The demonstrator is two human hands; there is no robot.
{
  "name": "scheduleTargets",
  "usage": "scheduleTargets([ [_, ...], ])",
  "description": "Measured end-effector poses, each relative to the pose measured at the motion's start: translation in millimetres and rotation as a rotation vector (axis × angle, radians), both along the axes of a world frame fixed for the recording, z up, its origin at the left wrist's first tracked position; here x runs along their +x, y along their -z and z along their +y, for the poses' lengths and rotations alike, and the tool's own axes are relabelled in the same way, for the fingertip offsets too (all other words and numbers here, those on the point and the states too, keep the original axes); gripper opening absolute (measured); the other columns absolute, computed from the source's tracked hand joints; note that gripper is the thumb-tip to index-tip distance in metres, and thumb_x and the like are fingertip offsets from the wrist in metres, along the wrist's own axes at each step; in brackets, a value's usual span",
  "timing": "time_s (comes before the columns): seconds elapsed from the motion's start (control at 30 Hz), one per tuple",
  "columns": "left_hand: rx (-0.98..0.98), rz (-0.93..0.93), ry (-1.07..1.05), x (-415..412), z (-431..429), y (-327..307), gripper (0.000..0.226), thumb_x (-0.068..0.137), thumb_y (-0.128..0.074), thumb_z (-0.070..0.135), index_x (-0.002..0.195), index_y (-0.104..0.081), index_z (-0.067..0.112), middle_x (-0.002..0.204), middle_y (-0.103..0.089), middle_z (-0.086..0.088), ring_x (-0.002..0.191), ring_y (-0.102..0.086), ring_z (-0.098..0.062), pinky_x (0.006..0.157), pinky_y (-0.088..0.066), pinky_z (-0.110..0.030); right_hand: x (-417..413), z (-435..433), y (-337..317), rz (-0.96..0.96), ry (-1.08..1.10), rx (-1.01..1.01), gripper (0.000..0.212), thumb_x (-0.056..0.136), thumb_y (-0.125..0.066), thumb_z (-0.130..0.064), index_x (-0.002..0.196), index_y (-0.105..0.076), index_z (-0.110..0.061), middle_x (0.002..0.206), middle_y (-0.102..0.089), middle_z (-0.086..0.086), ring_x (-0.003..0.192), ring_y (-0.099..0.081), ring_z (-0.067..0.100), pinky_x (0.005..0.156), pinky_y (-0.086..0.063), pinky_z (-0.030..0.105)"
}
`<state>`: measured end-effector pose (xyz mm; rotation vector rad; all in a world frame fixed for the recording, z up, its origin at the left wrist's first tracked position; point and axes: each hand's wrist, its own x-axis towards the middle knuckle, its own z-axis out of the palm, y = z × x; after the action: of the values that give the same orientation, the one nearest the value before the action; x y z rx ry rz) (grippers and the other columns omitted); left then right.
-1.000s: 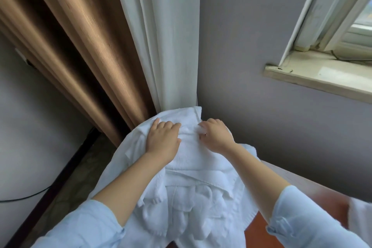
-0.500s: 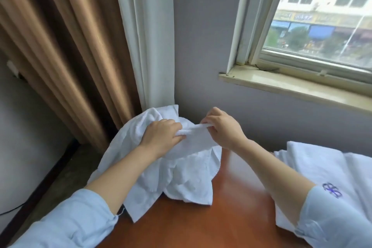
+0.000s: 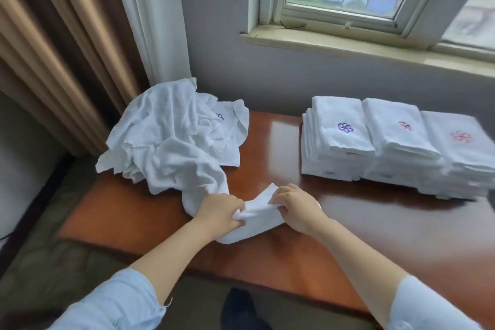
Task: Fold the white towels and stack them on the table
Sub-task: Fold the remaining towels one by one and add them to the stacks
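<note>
Both hands grip one towel (image 3: 257, 218) over the table (image 3: 361, 236): left hand (image 3: 218, 213) fisted around it, right hand (image 3: 297, 206) pinching its edge.

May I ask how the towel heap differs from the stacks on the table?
The heap is crumpled and unfolded; the stacks are folded into neat rectangles. The heap is one loose mound; the stacks stand in three piles side by side. A towel trails from the heap into the left hand and right hand; the stacks go untouched. Both are white towels with embroidered flower marks.
</note>
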<state>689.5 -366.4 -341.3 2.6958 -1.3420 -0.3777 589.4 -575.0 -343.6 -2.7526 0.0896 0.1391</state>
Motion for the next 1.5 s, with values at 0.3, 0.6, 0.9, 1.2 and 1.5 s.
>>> scheduleTargets([
  [0.3,0.322,0.153,0.058,-82.5,-13.0,35.5,0.063,0.081,-0.065,0.041,0.14,-0.045,0.035,0.133,-0.051,0.003,0.111,-0.058,-0.021,0.09,-0.044,-0.033,-120.4,-5.5,42.9,0.504,0.127,0.171,0.031,0.089,-0.052,-0.026,0.113,-0.071,-0.024,0.127,-0.063,-0.01,0.116,-0.056,0.017,0.098,-0.049,0.034],
  [0.6,0.481,0.172,0.087,-114.8,-41.5,40.1,0.054,0.095,-0.048,0.023,0.147,-0.037,0.031,0.147,-0.037,-0.001,0.124,-0.048,-0.025,0.098,-0.039,-0.04,-124.8,-20.7,43.6,0.503,-0.026,0.102,0.055,0.092,-0.04,-0.011,0.145,-0.043,-0.023,0.158,-0.028,-0.015,0.138,-0.037,0.021,0.102,-0.042,0.034],
  [0.9,0.414,0.145,0.162,-155.5,-126.5,44.5,0.041,0.105,-0.029,0.032,0.145,-0.041,0.034,0.159,-0.028,0.002,0.128,-0.047,-0.027,0.101,-0.038,-0.045,-163.1,-103.7,49.3,0.574,0.028,-0.011,0.054,0.09,-0.041,-0.006,0.143,-0.044,-0.02,0.157,-0.024,-0.012,0.138,-0.035,0.02,0.099,-0.041,0.041],
  [1.2,0.308,0.15,0.33,-211.1,-264.8,51.6,0.042,0.105,-0.031,0.037,0.146,-0.042,0.035,0.16,-0.027,0.003,0.13,-0.047,-0.025,0.099,-0.037,-0.042,-238.7,-219.9,45.4,0.584,0.306,0.018,0.04,0.092,-0.041,-0.009,0.129,-0.053,-0.019,0.147,-0.034,-0.009,0.114,-0.053,0.027,0.084,-0.046,0.041],
  [1.5,0.091,0.402,0.34,-259.1,-340.6,50.7,0.045,0.1,-0.05,0.039,0.144,-0.045,0.033,0.159,-0.03,0.008,0.14,-0.038,-0.016,0.112,-0.034,-0.034,-308.2,-298.5,48.6,0.562,0.589,0.037,0.038,0.098,-0.048,-0.019,0.135,-0.045,-0.023,0.134,-0.052,-0.001,0.109,-0.058,0.023,0.094,-0.052,0.035],
])
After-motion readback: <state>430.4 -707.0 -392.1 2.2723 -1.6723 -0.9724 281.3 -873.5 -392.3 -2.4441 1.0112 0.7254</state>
